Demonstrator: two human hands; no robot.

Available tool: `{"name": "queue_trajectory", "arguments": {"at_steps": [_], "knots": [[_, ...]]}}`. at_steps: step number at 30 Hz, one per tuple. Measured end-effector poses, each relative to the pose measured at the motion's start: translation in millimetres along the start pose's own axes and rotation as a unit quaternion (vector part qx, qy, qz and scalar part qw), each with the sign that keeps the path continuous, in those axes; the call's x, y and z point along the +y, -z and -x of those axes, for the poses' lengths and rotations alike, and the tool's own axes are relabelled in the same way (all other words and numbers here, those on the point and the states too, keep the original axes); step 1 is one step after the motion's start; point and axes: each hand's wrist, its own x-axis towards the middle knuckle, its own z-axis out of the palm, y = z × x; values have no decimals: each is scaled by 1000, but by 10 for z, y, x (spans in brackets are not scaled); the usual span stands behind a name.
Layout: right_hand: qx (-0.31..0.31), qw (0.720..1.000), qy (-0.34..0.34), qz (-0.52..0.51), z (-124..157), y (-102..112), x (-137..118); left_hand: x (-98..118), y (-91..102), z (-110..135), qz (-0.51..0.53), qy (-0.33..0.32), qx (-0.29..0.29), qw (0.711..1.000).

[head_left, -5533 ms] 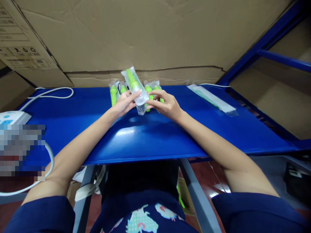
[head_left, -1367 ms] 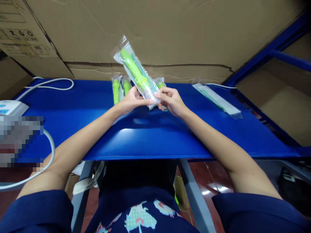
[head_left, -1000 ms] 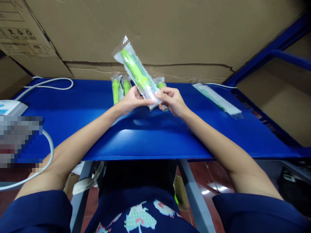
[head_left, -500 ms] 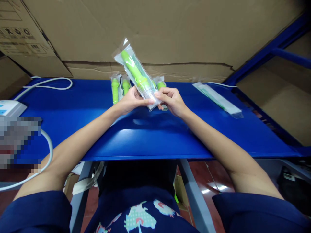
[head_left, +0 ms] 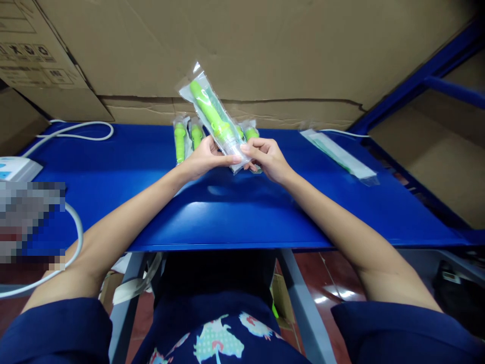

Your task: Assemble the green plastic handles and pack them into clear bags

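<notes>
A clear plastic packet [head_left: 210, 112] with a bright green, handle-like item and a darker green strip inside is held up at a slant over the table. My left hand [head_left: 206, 157] pinches its lower end from the left, thumb on the front. My right hand [head_left: 267, 156] grips the same end from the right between thumb and fingers. Behind my hands, several similar green packets lie on the table, among them one at the far left [head_left: 180, 142] and one partly hidden by my right hand [head_left: 251, 132].
A flat packet [head_left: 341, 154] with a green strip lies on the blue table [head_left: 212, 222] at right. Cardboard [head_left: 265, 50] stands along the back. A white device [head_left: 18, 168] with a white cable [head_left: 79, 222] sits at left; a blue frame [head_left: 428, 76] rises at right.
Almost nothing differs. The held packet and both hands have shifted very slightly; both hands keep the same grip on it.
</notes>
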Motion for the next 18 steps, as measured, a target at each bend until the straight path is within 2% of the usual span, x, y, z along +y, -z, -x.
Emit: {"name": "queue_trajectory", "arguments": {"at_steps": [18], "knots": [[0, 1000, -9, 0, 5, 7, 7, -13, 27, -10, -6, -3, -7, 1000]]}}
